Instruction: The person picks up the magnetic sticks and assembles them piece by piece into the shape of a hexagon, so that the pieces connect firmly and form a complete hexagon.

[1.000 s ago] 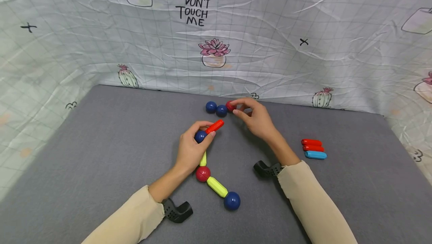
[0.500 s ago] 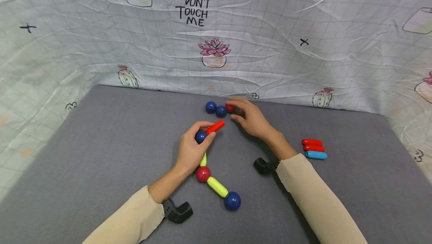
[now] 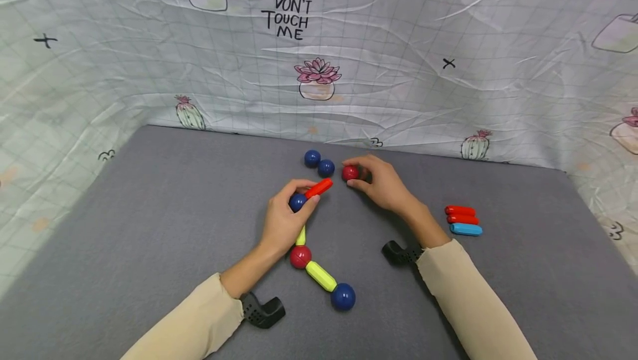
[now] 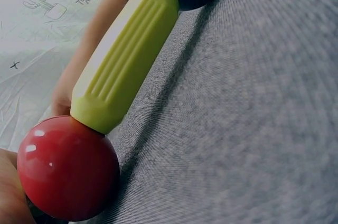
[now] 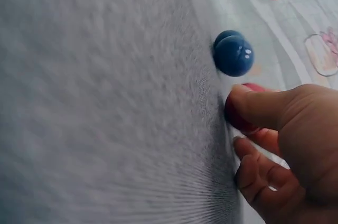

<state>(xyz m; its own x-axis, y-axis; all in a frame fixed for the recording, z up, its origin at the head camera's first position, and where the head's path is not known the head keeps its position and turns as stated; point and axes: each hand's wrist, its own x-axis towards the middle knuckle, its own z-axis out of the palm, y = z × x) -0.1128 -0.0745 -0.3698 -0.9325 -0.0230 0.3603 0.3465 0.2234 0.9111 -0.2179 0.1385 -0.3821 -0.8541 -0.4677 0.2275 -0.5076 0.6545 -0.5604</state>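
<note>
Between thumb and fingers, my right hand (image 3: pixel 381 183) pinches a red ball (image 3: pixel 350 173) low at the back of the table. My left hand (image 3: pixel 288 213) grips a blue ball (image 3: pixel 297 201) with a red rod (image 3: pixel 319 188) sticking out of it up and to the right. A yellow-green rod (image 3: pixel 301 236) runs from under that hand to another red ball (image 3: pixel 301 257). From there a second yellow-green rod (image 3: pixel 321 276) leads to a blue end ball (image 3: pixel 343 297). The left wrist view shows this red ball, rod and blue ball close up, joined in a line.
Two loose blue balls (image 3: pixel 326 168) sit side by side left of the right hand. Two red rods (image 3: pixel 461 215) and a light blue rod (image 3: pixel 466 229) lie in a row at the right. A printed cloth (image 3: pixel 389 88) hangs behind the grey table (image 3: pixel 174 194).
My right hand has taken hold of the red ball and drawn it a little toward me, apart from the two blue balls. The left hand has stayed nearly still.
</note>
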